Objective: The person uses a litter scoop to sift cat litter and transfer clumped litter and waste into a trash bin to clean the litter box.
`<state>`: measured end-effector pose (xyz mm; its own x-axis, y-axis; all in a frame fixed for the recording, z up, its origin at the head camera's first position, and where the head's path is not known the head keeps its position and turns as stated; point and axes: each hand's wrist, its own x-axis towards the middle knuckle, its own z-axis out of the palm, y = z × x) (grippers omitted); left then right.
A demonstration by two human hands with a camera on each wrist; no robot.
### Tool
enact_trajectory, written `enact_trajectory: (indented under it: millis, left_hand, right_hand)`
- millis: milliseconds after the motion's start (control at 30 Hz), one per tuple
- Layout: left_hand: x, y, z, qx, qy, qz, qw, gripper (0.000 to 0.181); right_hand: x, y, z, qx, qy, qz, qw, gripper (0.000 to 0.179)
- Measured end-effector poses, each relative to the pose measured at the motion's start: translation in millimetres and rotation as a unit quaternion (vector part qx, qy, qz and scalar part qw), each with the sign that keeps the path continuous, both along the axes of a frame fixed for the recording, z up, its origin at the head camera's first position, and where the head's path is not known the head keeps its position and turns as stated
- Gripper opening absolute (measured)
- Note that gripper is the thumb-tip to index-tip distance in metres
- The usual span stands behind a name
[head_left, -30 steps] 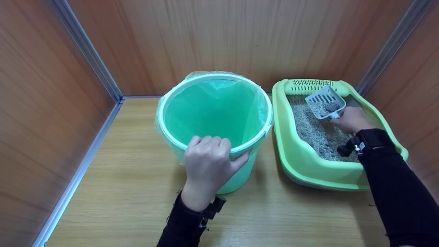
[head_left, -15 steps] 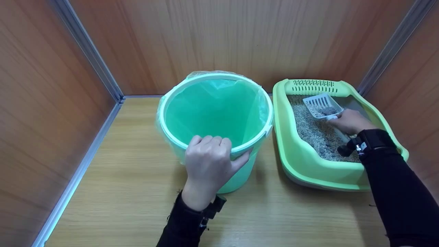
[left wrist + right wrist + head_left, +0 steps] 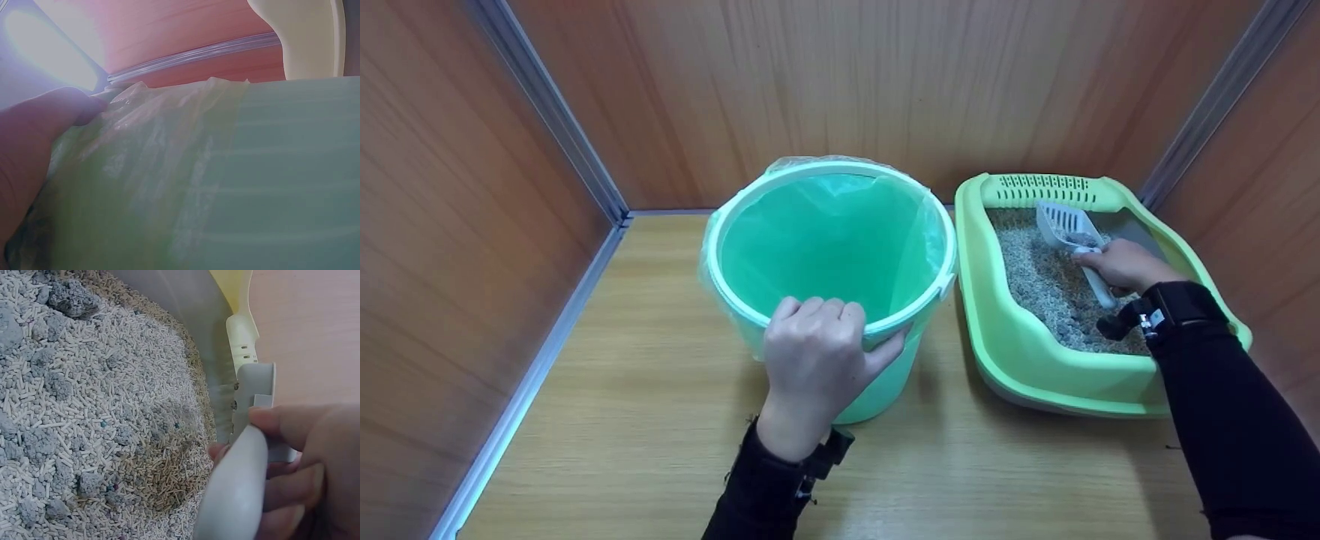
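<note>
My left hand point(image 3: 817, 352) grips the near rim of a round green bin point(image 3: 949, 247), fingers over the edge and thumb along the outside. A thin clear bag point(image 3: 163, 129) lines the bin and folds over its rim. On the right, my right hand point(image 3: 1129, 266) holds a slotted litter scoop point(image 3: 1069, 225) by its handle, over a green litter box point(image 3: 1072, 382). Some litter with a grey clump lies in the scoop, which tilts in the head view. Grey litter point(image 3: 112, 405) with several clumps, one of them a dark clump point(image 3: 73, 298), fills the box below.
Wood-grain panels point(image 3: 885, 90) with metal edging stand behind and on both sides. The bin and the litter box stand side by side, close together, on a wooden floor point(image 3: 645, 390). The litter box's back rim point(image 3: 1042, 187) is raised and slotted.
The scoop has dropped lower, then turned and tipped, its handle now showing further below the right hand. Less litter shows in it. The left hand stays on the bin rim.
</note>
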<state>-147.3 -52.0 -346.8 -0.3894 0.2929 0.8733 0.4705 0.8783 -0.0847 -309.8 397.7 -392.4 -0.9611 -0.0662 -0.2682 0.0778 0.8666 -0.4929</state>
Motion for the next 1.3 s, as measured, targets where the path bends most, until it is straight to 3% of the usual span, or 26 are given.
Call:
enact_trajectory:
  millis: [333, 433, 633, 900, 1300]
  left_hand:
    - [0.4, -0.2, 0.4, 0.001, 0.006, 0.002, 1.0000, 0.064]
    - [0.4, -0.5, 0.4, 0.000, 0.009, 0.003, 1.0000, 0.064]
    - [0.6, -0.7, 0.3, -0.001, 0.004, 0.004, 1.0000, 0.063]
    - [-0.1, 0.4, 0.2, -0.001, 0.005, -0.001, 1.0000, 0.063]
    - [-0.1, 0.2, 0.2, 0.000, 0.013, 0.003, 0.9999, 0.064]
  right_hand:
    - [1.4, 0.2, 0.5, -0.018, -0.001, -0.008, 0.9998, 0.047]
    - [1.3, -1.1, 0.3, -0.048, -0.010, -0.016, 0.9987, 0.042]
    - [1.0, -2.6, 1.2, -0.132, -0.045, -0.038, 0.9894, 0.037]
    - [-0.5, -1.9, -0.4, -0.195, -0.084, -0.058, 0.9756, 0.034]
    - [-0.2, -2.8, -1.0, -0.195, -0.079, -0.046, 0.9765, 0.033]
